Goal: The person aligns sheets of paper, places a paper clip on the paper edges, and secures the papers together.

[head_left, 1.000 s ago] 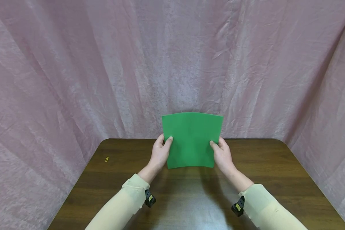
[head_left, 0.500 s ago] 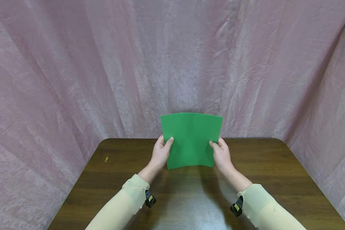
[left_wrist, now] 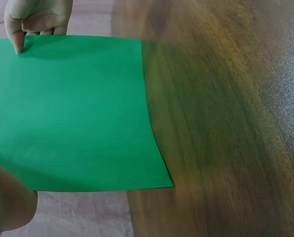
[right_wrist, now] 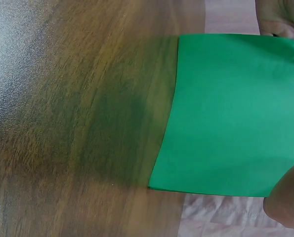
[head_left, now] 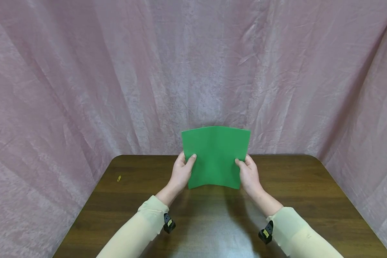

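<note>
A square green sheet (head_left: pixel 215 154), slightly bowed, is held up above the table between both hands. At its left edge my left hand (head_left: pixel 181 172) pinches it, thumb on the near face and fingers behind. My right hand (head_left: pixel 249 175) grips the right edge the same way. In the left wrist view the green sheet (left_wrist: pixel 77 118) fills the left half, with the right hand (left_wrist: pixel 40 17) at its far edge. The right wrist view shows the sheet (right_wrist: pixel 235 113) with the left hand (right_wrist: pixel 282 17) at the top right. The fingers behind the sheet are mostly hidden.
A small yellow paper clip (head_left: pixel 119 178) lies on the left part of the brown wooden table (head_left: pixel 309 200). Pink curtains (head_left: pixel 193 71) hang behind the table and along its sides. A black strap device sits at each sleeve cuff.
Both hands keep their hold on the green sheet. It bows a little more along its lower edge, and the left hand has shifted very slightly to the right.
</note>
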Demonstrator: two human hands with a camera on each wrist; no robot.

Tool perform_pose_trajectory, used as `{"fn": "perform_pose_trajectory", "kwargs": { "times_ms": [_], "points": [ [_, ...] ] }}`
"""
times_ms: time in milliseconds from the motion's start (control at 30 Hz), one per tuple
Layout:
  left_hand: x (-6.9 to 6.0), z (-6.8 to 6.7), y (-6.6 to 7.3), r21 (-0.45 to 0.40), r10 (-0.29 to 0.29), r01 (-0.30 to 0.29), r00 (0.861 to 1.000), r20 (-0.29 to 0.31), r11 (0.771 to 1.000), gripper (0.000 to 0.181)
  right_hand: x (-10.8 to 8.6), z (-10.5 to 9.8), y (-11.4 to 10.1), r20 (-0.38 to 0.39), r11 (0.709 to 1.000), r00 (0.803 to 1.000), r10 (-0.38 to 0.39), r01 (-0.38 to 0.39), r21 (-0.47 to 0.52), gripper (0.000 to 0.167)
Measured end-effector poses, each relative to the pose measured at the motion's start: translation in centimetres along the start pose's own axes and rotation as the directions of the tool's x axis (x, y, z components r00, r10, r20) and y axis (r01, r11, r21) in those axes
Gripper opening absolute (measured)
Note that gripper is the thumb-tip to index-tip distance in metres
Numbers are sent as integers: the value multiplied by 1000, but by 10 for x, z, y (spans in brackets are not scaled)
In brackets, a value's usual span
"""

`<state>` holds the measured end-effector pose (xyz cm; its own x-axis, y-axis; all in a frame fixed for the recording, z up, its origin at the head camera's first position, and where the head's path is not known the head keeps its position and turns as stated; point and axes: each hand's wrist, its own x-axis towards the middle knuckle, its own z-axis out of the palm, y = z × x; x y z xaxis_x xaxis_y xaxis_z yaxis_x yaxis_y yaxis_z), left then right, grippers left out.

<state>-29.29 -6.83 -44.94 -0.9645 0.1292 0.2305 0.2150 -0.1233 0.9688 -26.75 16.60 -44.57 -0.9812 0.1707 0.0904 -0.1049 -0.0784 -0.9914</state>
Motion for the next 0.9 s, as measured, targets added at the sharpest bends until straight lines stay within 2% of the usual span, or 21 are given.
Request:
{"fn": "perform_pose_trajectory", "kwargs": {
  "times_ms": [233,367,500,633,900],
  "points": [
    [0,1,0,30,22,-23,1000,21,999,32,0,1,-2,6,1000,1000,-6,6,12,26],
    [-1,2,3,35,10,-10,1000,17,999,34,3,1,-7,1,1000,1000,-18,18,6,27],
    [-1,2,4,24,0,0,1000,12,1000,34,8,1,-19,8,999,999,-36,36,6,35],
    [1,1,0,40,15,-15,1000,9,999,32,12,3,-33,40,998,997,-64,63,17,42],
    [-2,1,0,79,7,-7,1000,0,997,33,17,2,-63,108,989,983,-147,149,-8,43]
  ]
}}
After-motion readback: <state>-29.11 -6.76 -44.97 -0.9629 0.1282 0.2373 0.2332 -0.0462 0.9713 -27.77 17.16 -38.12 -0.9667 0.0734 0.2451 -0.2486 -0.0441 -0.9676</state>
